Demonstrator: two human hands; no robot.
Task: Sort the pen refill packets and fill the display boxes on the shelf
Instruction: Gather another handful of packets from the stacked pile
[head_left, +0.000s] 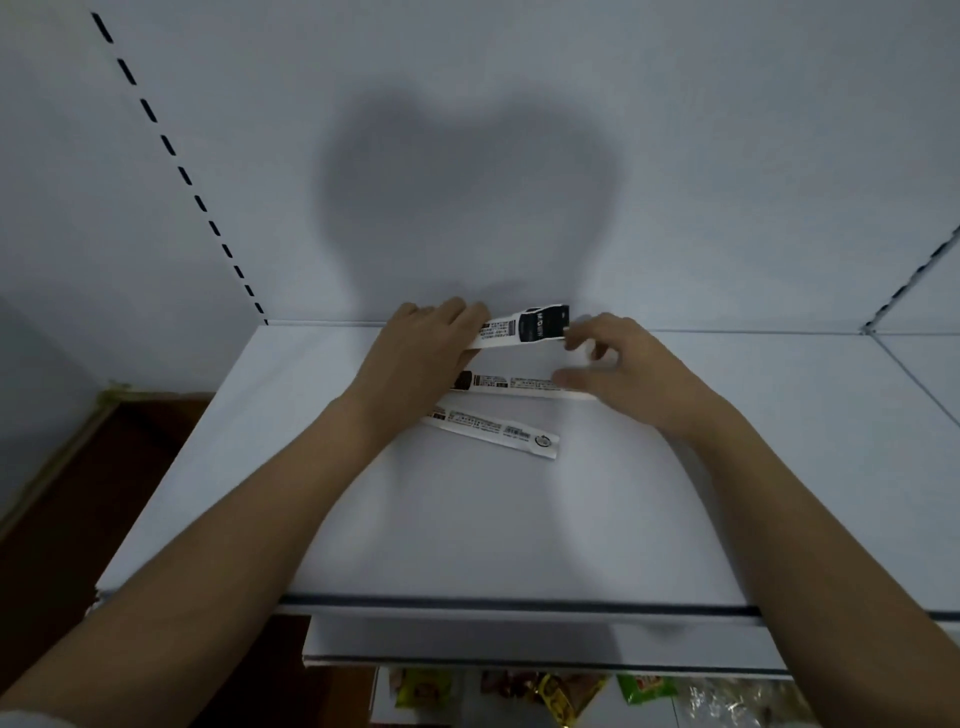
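Head view, single entry. Item one: upper packet (522, 328), long and flat, held in the left hand (415, 353); grip closed over its left end, the black-printed end free and tilted slightly up toward the right. Long axis runs left to right, roughly parallel to the shelf's back edge. Right hand (623, 374): fingers half-curled and narrow, fingertips just beside the black end of the held packet, thumb side resting on or just above the middle packet (519, 385); whether it actually pinches anything cannot be told.

Item two: middle packet, flat on the shelf (779, 467), just below the left grip, long axis also left to right, dark end to the left.

Item three: lower packet (493, 432), nearer the person than both grips, angled down toward the right, round mark at its right end.

Step judged: sorting, comparing packets by print. No display boxes in view; next move calls for matching types, then locating a box.
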